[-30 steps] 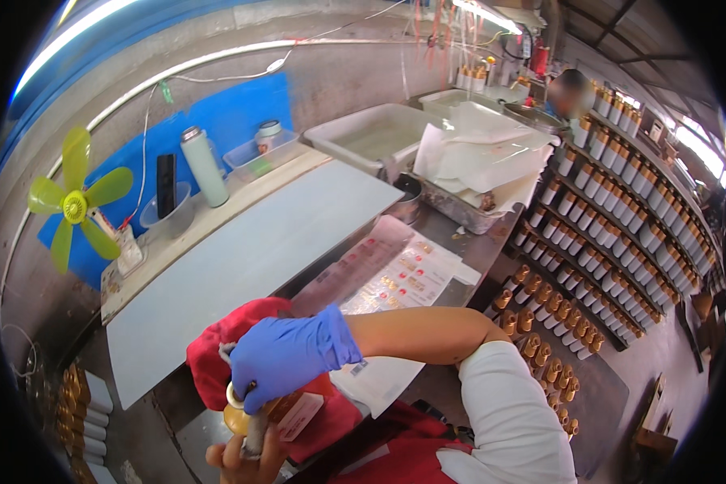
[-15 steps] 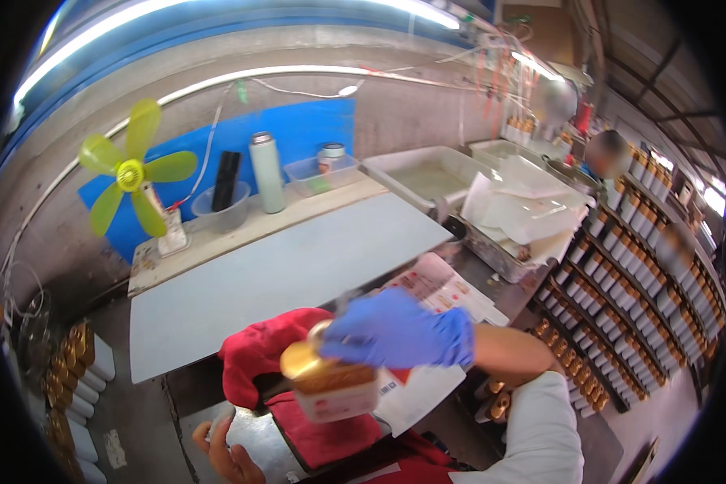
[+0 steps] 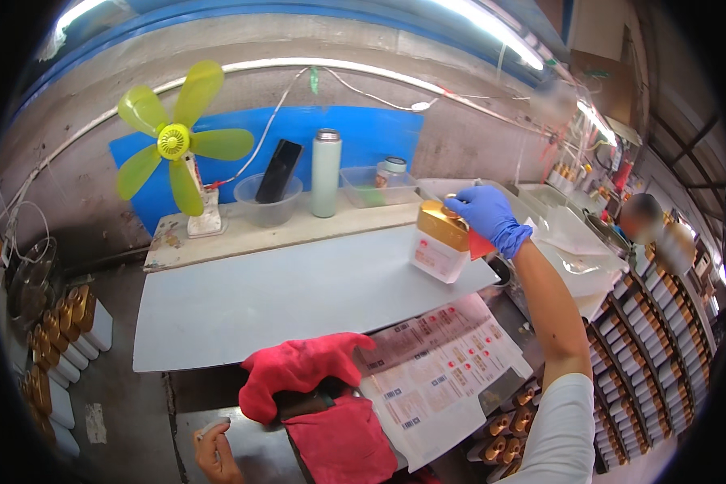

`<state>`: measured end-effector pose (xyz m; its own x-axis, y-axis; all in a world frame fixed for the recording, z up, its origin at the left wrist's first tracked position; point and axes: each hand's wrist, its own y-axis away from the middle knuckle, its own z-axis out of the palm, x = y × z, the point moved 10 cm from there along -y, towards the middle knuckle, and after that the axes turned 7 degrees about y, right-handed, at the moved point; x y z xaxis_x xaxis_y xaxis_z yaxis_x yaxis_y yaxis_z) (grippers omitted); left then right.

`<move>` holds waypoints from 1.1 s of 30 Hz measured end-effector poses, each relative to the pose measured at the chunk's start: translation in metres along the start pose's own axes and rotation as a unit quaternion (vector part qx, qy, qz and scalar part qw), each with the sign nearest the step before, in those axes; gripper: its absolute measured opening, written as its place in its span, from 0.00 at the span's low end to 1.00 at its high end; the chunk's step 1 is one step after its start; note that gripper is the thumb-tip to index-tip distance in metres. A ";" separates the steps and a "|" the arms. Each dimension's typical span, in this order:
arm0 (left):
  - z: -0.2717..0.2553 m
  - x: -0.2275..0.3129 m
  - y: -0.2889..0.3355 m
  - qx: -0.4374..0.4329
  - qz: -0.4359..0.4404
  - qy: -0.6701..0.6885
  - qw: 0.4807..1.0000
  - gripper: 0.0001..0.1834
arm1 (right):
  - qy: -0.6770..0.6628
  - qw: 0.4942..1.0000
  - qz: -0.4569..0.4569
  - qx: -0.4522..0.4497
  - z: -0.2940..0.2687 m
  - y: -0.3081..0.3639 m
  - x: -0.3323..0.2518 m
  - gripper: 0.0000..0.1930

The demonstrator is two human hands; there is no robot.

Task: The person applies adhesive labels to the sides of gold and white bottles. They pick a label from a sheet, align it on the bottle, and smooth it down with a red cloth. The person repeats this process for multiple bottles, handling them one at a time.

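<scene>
My right hand (image 3: 488, 216), in a blue glove, grips a flat-sided white bottle (image 3: 439, 255) with a gold top by its cap. The bottle is upright at the right end of a pale grey board (image 3: 298, 294); I cannot tell if its base touches the board. Beside the bottle, under the glove, a red patch (image 3: 481, 245) shows. My left hand (image 3: 215, 454) is bare, its fingers curled above a shiny metal surface (image 3: 254, 444); what they hold, if anything, is hidden. Two red cloths, one bunched (image 3: 298, 373) and one flatter (image 3: 343, 440), lie to its right.
Printed sheets (image 3: 444, 367) lie right of the cloths. Along the wall stand a green fan (image 3: 173, 141), a tub with a black object (image 3: 279, 171), a pale green flask (image 3: 325, 173) and a jar (image 3: 391, 173). Bottles fill racks at right (image 3: 653, 347) and stand at left (image 3: 77, 323).
My right hand has carried the bottle from above the red cloths away from me and to the right, over the board. My left hand stays low with its fingers curled. The view has shifted.
</scene>
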<state>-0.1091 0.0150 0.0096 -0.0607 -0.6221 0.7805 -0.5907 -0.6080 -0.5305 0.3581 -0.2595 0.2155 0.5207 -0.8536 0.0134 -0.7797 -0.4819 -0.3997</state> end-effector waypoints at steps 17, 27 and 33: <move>-0.064 -0.079 -0.024 0.087 -0.089 -0.093 0.988 0.11 | -0.471 0.868 0.013 -0.157 0.092 0.102 -0.074 0.15; -0.202 -0.172 -0.205 0.203 -0.118 -0.461 0.856 0.29 | -0.314 0.838 -0.048 -0.444 0.108 0.257 -0.152 0.08; -0.229 -0.251 -0.263 0.113 -0.202 -0.525 0.819 0.20 | -0.317 0.834 0.035 -0.451 0.115 0.270 -0.139 0.08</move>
<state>-0.1230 0.4441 0.0294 0.8981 -0.3572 0.2566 -0.2204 -0.8704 -0.4403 0.1153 -0.2481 -0.0001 0.3191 -0.7479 -0.5821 -0.6117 -0.6317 0.4762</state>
